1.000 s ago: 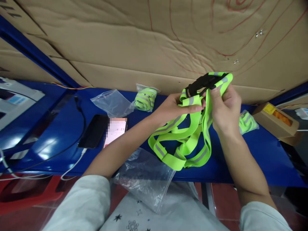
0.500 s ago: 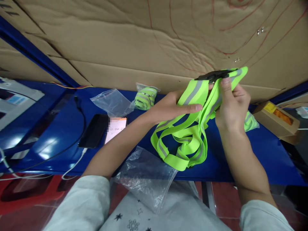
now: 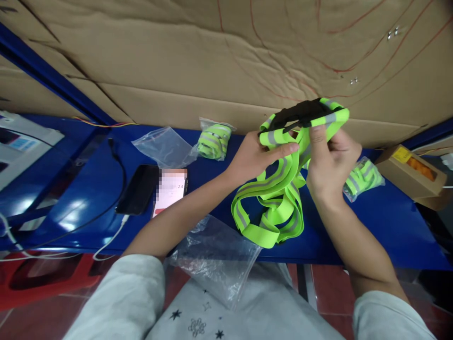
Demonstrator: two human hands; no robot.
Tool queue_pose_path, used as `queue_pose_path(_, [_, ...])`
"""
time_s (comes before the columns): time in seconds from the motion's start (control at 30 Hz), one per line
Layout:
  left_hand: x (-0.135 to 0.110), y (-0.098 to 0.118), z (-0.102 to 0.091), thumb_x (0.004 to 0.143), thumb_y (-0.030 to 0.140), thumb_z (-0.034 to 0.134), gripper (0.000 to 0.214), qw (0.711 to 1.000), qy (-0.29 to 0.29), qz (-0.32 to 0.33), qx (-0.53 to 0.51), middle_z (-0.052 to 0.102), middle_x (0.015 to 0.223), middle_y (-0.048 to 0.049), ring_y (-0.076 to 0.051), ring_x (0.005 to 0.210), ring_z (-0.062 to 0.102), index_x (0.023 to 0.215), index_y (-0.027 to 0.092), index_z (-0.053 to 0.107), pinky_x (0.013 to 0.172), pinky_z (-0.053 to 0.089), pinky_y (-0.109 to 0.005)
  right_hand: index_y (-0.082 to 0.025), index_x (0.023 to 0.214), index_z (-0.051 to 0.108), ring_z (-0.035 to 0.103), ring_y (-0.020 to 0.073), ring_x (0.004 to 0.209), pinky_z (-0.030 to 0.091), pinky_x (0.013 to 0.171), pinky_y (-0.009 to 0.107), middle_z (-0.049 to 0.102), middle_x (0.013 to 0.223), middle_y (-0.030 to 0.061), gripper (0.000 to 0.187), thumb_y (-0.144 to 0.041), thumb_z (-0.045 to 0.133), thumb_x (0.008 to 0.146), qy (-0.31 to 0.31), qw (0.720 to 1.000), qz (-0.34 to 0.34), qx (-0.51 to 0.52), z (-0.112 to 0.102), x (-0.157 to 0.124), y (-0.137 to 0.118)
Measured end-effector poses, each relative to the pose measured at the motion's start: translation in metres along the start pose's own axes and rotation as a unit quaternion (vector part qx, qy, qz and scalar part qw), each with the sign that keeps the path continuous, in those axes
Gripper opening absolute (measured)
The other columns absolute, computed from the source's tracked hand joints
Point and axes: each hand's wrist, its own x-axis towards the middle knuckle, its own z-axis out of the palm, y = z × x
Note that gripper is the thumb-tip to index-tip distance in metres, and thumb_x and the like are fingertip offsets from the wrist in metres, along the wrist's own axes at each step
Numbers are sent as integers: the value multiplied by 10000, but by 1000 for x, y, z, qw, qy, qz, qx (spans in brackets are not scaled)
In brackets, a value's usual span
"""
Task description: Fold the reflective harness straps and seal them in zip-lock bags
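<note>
A neon yellow-green reflective strap (image 3: 260,236) with grey stripes lies in loose loops on the blue table, its upper part raised between my hands. My left hand (image 3: 260,153) is closed round the strap, thumb laid across it. Higher up, my right hand (image 3: 331,160) pinches a folded part beside a black buckle section (image 3: 300,113); some of its fingers are hidden behind the strap. In front of me a clear plastic bag (image 3: 215,259) hangs over the table's near edge, partly under my left forearm.
Bagged strap bundles (image 3: 214,141) sit at the back and right (image 3: 364,178). Another clear bag (image 3: 163,146) lies at the back left, near a black phone (image 3: 138,191) and a lit phone (image 3: 171,189). A cardboard box (image 3: 410,174) stands at right, with a cardboard wall (image 3: 159,61) behind.
The strap's top end has turned, so its black parts now spread open in a loop. My right hand has shifted slightly left and down, and the bagged bundle at right shows more.
</note>
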Motion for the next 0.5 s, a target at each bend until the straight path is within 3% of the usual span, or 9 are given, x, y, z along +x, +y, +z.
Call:
queue_pose_path(0.13, [3, 0, -4, 828, 521, 861, 350, 999, 22, -3, -33, 815, 1049, -27, -236, 1059, 754, 995, 217, 814, 1013, 579, -384, -231, 759, 739, 641, 171, 818, 537, 779, 327, 609, 763, -6, 323, -460, 695, 983, -33, 998, -41, -28, 0, -1, -2])
queue_pose_path(0.27, [9, 1, -13, 875, 471, 834, 292, 996, 40, 37, -65, 798, 1082, -16, -228, 1133, 730, 1050, 240, 799, 1107, 542, -403, -236, 790, 775, 606, 158, 709, 528, 707, 326, 584, 692, -8, 288, -454, 719, 970, -77, 992, -69, -72, -3, 2, 2])
queue_pose_path(0.4, [12, 11, -27, 881, 496, 819, 296, 998, -23, 54, 15, 796, 1041, -33, -241, 1103, 729, 996, 223, 806, 1072, 558, -409, -252, 901, 822, 665, 167, 773, 560, 738, 336, 706, 799, 3, 223, -450, 739, 957, -120, 990, -55, -58, -8, 9, 10])
queue_pose_path(0.5, [11, 15, -32, 815, 516, 871, 397, 996, -73, 26, 43, 797, 1102, -43, -265, 1133, 724, 1059, 210, 801, 1068, 563, -428, -248, 836, 807, 697, 188, 853, 576, 764, 346, 709, 817, 0, 239, -456, 754, 940, -110, 993, -39, -35, -7, 9, 18])
